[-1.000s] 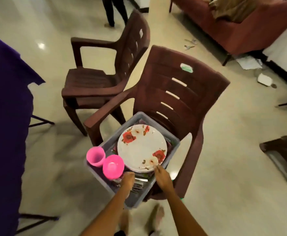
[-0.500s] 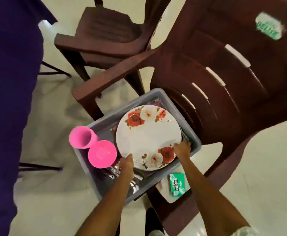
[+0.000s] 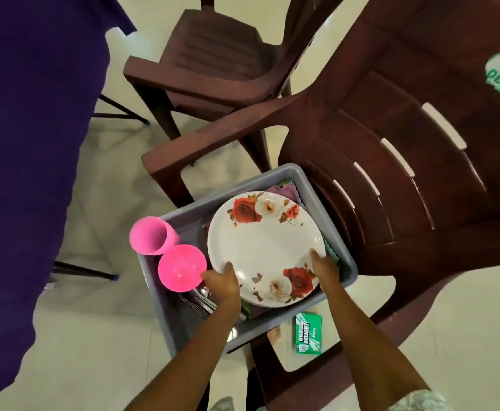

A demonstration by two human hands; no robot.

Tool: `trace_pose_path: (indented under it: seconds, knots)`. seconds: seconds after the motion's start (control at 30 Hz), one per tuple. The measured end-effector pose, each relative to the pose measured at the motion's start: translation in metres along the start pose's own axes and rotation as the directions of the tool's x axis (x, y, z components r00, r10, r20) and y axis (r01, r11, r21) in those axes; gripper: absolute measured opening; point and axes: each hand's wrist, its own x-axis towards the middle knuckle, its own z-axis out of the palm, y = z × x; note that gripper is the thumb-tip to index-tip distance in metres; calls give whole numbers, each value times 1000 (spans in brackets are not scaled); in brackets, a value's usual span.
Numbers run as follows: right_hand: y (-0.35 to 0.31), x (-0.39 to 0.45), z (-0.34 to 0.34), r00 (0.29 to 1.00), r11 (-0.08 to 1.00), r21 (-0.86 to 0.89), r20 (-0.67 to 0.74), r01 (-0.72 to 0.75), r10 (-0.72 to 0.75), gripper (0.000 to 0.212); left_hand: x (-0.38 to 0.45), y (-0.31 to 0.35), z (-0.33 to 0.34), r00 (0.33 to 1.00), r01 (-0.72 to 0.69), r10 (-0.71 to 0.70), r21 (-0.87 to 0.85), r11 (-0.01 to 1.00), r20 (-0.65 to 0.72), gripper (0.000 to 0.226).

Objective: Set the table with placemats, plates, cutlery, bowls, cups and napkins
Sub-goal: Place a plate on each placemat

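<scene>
From the head view, the left hand (image 3: 223, 281) and right hand (image 3: 325, 266) gripped opposite edges of the floral plate (image 3: 265, 247) at seven and four o'clock, inside the grey tub (image 3: 299, 175) on the chair (image 3: 405, 188). Lifting could knock the pink bowl (image 3: 182, 267) or the pink cup (image 3: 151, 235), perched on the tub's rim at nine o'clock. Counted: one visible plate, one bowl, one cup, two chairs.

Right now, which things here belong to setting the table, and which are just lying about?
For the job: floral plate, gripped by left hand and right hand; pink cup; pink bowl; cutlery; grey tub holding them.

Lying about: green packet; second chair.
</scene>
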Motion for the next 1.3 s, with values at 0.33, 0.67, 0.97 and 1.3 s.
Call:
trace_pose_path:
  seconds: [0.33, 0.67, 0.97, 1.3]
  knots:
    - [2, -19, 0, 984, 910, 414, -171, 35, 40, 53, 10, 32, -16, 968, 14, 42, -220, 975, 248, 34]
    - [-32, -154, -23, 948, 823, 505, -296, 260, -118, 48, -47, 97, -115, 932, -103, 240, -439, 893, 271, 20]
    - [-119, -315, -27, 895, 642, 661, -101, 387, -435, 32, -67, 155, -288, 888, -134, 387, -668, 732, 246, 24]
    - [-203, -445, 140, 746, 568, 554, -160, 610, -646, 35, -2, 145, -496, 909, -241, 413, -729, 641, 63, 43]
